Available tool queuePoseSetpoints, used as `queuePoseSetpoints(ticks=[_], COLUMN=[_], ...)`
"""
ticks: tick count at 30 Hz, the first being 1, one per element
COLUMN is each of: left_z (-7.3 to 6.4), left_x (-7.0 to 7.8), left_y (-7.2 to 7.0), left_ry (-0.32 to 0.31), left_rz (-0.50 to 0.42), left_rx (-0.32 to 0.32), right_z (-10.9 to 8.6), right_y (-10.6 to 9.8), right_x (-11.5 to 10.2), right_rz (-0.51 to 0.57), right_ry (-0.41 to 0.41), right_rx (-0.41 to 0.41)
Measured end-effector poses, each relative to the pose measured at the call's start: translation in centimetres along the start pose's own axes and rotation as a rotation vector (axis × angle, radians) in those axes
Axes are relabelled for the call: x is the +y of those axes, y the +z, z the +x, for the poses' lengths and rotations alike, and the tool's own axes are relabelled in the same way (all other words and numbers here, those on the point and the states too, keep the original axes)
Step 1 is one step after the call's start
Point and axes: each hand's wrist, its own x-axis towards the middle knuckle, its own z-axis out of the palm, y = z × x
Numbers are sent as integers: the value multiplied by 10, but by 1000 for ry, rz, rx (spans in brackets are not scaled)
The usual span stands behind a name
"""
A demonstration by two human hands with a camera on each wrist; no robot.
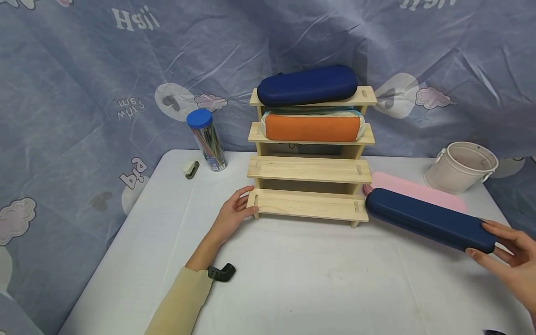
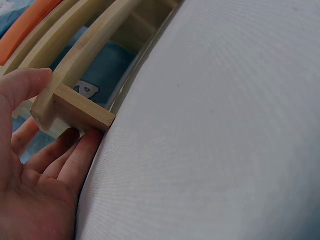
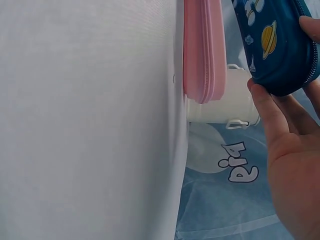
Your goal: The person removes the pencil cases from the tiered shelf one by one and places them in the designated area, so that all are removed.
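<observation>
At the table [image 1: 293, 279] | left hand [image 1: 233, 211] grips lowest wooden shelf [image 1: 307, 204] | right hand [image 1: 516, 255] pinches navy case [image 1: 427, 218] by one end

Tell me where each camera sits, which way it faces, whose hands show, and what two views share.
Head: worn on the head, facing forward and down at the wooden rack; shows the left hand, the right hand and the left sleeve.
Left wrist: worn there, looking at the rack's end; only the left hand shows.
Right wrist: worn there, looking past the right hand at the held blue case; no left hand.
Shared: head and right wrist both show the held blue case, pink case and white bucket.
</observation>
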Motion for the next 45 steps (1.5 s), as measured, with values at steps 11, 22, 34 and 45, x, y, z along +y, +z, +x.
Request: queuePoseSetpoints(ticks=[11, 22, 34, 45], left_z=[-2, 5, 12, 12], left_x=[-3, -13, -29, -29], left_y=[0, -2, -3, -3], left_ry=[1, 3, 9, 29], left_rz=[-27, -26, -11, -14], left_rx=[-3, 7, 34, 40], right_z=[-1, -4, -4, -8], right_y=[-4, -3, -1, -3], right_x=[9, 22, 47, 59], right_rz=[-78, -139, -281, -274], right_ry=[126, 134, 137, 127], right_rx=[-54, -79, -154, -156])
